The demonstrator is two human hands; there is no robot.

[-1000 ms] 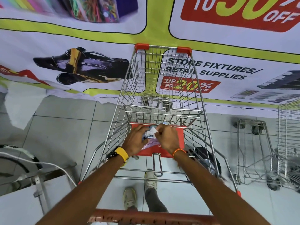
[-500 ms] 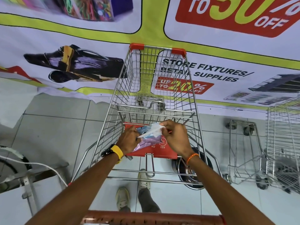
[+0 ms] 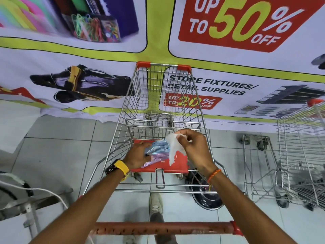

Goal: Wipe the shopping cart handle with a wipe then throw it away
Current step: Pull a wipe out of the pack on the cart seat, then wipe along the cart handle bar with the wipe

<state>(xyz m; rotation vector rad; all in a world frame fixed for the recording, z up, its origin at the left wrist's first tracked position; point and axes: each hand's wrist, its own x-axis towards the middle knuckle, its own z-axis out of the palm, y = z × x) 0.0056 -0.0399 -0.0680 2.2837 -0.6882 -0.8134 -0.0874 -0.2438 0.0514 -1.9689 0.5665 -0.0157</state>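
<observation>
A wire shopping cart [image 3: 123, 120] stands in front of me, its red handle [image 3: 163, 228] low in the view, between my forearms. On the red child-seat flap [image 3: 181, 166] lies a blue and purple wipes pack [image 3: 158, 150]. My left hand [image 3: 139, 154] presses on the pack and holds it. My right hand [image 3: 195, 147] pinches a white wipe [image 3: 173, 147] that hangs down from its fingers, its lower end over the pack and flap.
A printed sale banner [image 3: 228, 81] covers the wall just beyond the cart. More wire carts [image 3: 299, 155] stand at the right. A dark round bin [image 3: 205, 198] sits on the tiled floor under the cart's right side. A metal frame with a white cable [image 3: 35, 194] is at left.
My right hand has drawn the white wipe up and out of the pack, to the right. My left hand has stayed on the pack. The view has tilted a little.
</observation>
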